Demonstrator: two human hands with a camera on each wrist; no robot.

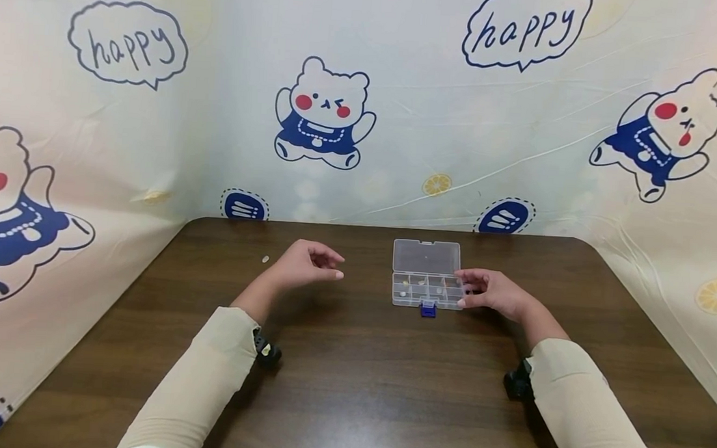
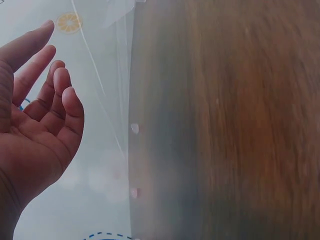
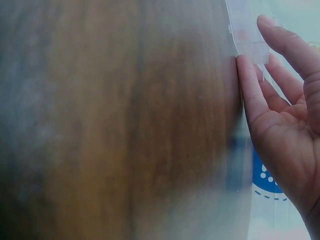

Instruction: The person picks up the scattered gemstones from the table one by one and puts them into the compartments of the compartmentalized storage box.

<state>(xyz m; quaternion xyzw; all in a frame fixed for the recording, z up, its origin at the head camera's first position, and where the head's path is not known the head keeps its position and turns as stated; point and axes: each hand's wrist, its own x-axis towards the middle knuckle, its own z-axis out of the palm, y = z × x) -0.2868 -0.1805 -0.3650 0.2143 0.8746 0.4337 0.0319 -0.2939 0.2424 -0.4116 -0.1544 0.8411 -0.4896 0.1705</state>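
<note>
Plastic box [image 1: 412, 303], lid [image 1: 426, 257] raised; right hand [image 1: 494, 294] touching, fingers parted; left hand [image 1: 297, 267] (empty, fingers loose) near pale piece [image 1: 265, 259].

A small screened-off booth, set up for recording: printed cloth [image 1: 414, 118] rises along the far, left and right sides of a brown, wood-grained worktop [image 1: 349, 381], and black wrist cameras [image 1: 269, 355] are worn at both sleeves [image 1: 201, 372]. The cloth is creased and pale, with cartoon bears [image 1: 319, 134], "happy" bubbles [image 1: 129, 44] and orange slices [image 1: 437, 185], a playful, homely print. Whether home or office lies behind it cannot be told.
</note>
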